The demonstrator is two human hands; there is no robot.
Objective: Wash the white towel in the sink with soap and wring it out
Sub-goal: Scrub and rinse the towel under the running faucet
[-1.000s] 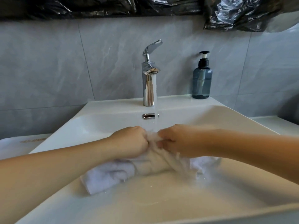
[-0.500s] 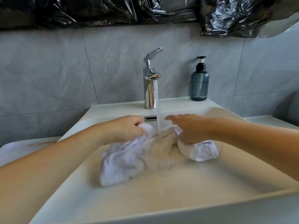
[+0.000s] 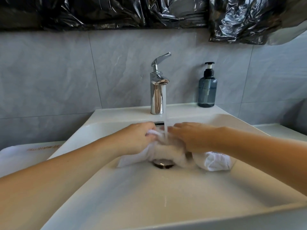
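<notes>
The wet white towel [image 3: 214, 161] lies bunched in the white sink [image 3: 149, 188], over the back of the basin under the running stream of water. My left hand [image 3: 137, 138] grips its left part, with cloth showing between the fingers. Its right part is held by my right hand [image 3: 191, 136], whose fingers curl down over it. One rolled end sticks out to the right under my right forearm. The chrome faucet [image 3: 157, 95] stands behind, its lever raised. A dark blue soap pump bottle [image 3: 207, 90] sits on the sink's back ledge at the right.
The dark drain [image 3: 163, 163] shows just in front of the towel. A white folded item [image 3: 25, 155] with orange print lies on the counter left of the sink. Grey tiles form the wall, with crinkled black plastic sheeting [image 3: 116, 12] along the top.
Both hands have carried the towel back and up under the water stream. The towel is more bunched, the drain now shows, and the camera has drawn back.
</notes>
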